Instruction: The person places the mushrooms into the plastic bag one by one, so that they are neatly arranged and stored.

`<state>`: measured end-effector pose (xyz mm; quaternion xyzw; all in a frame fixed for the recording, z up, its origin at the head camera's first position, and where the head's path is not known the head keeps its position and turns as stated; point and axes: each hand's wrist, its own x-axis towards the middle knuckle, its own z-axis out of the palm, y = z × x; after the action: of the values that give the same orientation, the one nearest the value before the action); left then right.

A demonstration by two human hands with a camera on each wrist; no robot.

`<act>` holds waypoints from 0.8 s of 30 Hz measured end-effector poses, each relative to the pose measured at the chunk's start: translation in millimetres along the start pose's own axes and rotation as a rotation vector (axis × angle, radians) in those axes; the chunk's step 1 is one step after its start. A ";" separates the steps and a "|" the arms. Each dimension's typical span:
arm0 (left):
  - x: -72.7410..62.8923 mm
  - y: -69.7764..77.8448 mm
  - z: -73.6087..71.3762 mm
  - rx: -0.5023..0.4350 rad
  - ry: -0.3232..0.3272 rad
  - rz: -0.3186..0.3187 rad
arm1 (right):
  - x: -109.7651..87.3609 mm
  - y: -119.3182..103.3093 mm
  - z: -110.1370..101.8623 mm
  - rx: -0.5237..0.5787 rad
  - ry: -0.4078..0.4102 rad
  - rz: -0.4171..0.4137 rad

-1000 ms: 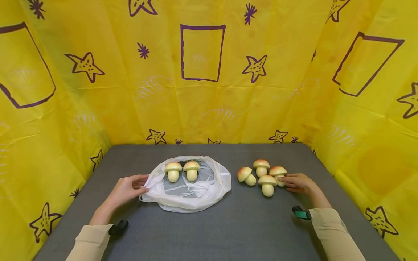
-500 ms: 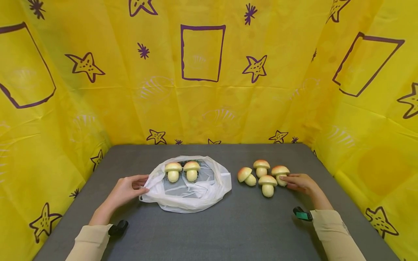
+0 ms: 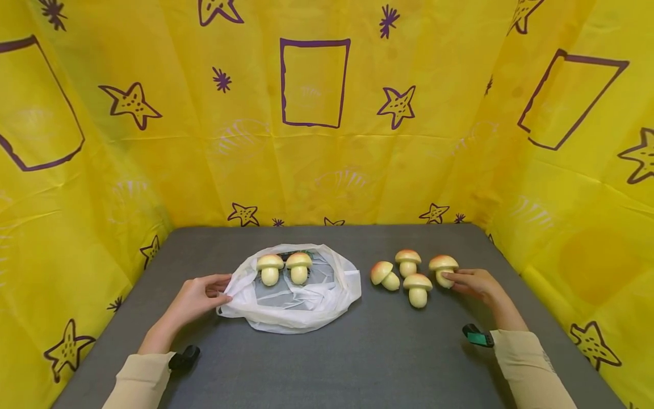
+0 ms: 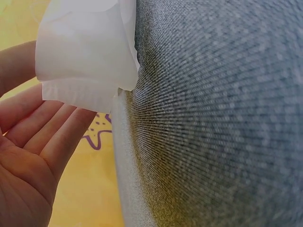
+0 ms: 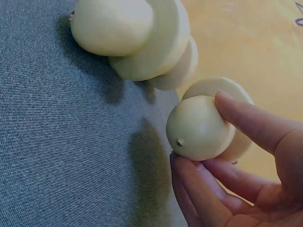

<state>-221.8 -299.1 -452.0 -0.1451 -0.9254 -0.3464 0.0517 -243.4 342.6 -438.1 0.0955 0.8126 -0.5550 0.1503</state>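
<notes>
My left hand pinches the left edge of a white plastic bag, which lies spread with its mouth up. In the left wrist view, the bag's edge covers the fingertips. Two toy mushrooms with pale stems and yellow-orange caps lie inside the bag. At the right, my right hand holds another mushroom by the stem between thumb and fingers. The right wrist view has this mushroom raised a little, its shadow apart from it on the table.
Three more mushrooms lie grouped just left of my right hand. Something dark green shows behind the mushrooms in the bag. Yellow patterned cloth walls the grey table at the back and sides.
The mushroom in my right hand has moved up and slightly right, away from the group. My left hand keeps its place on the bag.
</notes>
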 end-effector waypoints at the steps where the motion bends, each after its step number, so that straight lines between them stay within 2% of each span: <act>1: -0.4 -0.2 0.0 -0.002 0.002 0.001 | -0.8 -0.9 -0.2 -0.009 0.000 -0.006; 11: -0.7 -0.8 0.6 -0.003 0.003 -0.001 | -8.0 -11.4 -1.9 -0.122 0.028 -0.010; 24: -2.7 2.2 0.4 -0.007 0.007 -0.009 | -14.5 -22.8 3.7 -0.145 0.015 -0.029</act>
<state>-218.5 -297.8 -451.4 -0.1400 -0.9246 -0.3503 0.0529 -236.6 331.0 -414.4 0.0768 0.8530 -0.4962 0.1428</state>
